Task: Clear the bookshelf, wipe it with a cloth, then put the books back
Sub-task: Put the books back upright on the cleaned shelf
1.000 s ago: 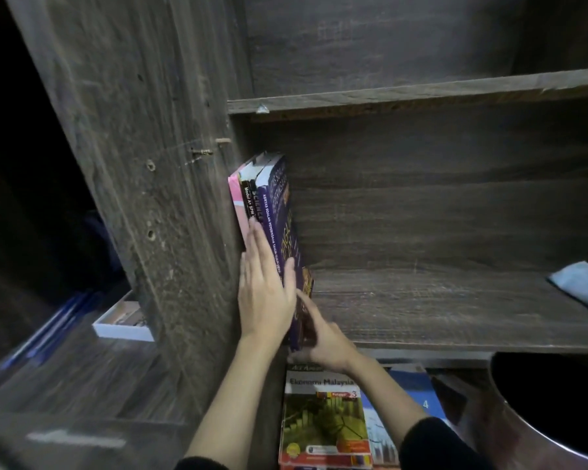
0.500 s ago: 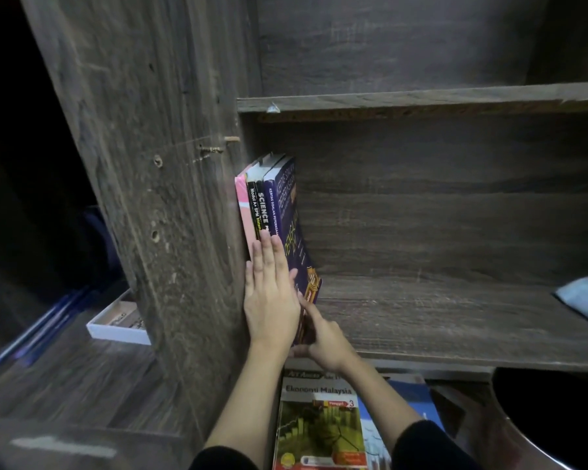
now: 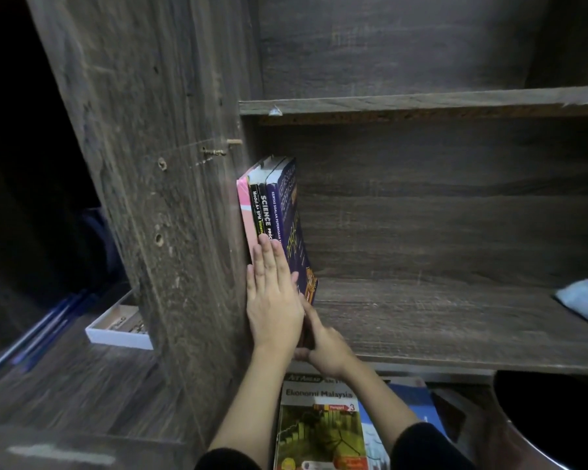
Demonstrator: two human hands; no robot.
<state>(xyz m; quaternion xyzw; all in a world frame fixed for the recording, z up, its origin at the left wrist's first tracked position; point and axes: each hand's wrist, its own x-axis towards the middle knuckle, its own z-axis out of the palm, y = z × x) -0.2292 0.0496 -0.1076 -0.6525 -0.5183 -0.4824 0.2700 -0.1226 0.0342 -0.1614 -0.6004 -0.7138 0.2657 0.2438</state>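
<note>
Centre: our flat-fingered left hand (image 3: 274, 300) squares 4 books (image 3: 279, 212) against the side panel (image 3: 170, 198); right hand (image 3: 326, 344) props them upright, grip hidden.

Rough matt wood shelf (image 3: 438, 320); glossy paper books (image 3: 272, 212)

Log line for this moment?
phase: books going back | left hand: flat on upright books | right hand: at their lower edge, grip hidden | cloth: right end of shelf

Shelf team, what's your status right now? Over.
Left hand flat on the spines, right hand bracing the bottom edge. Books upright at the left end of the shelf. Blue cloth far right, apart from them.
</note>
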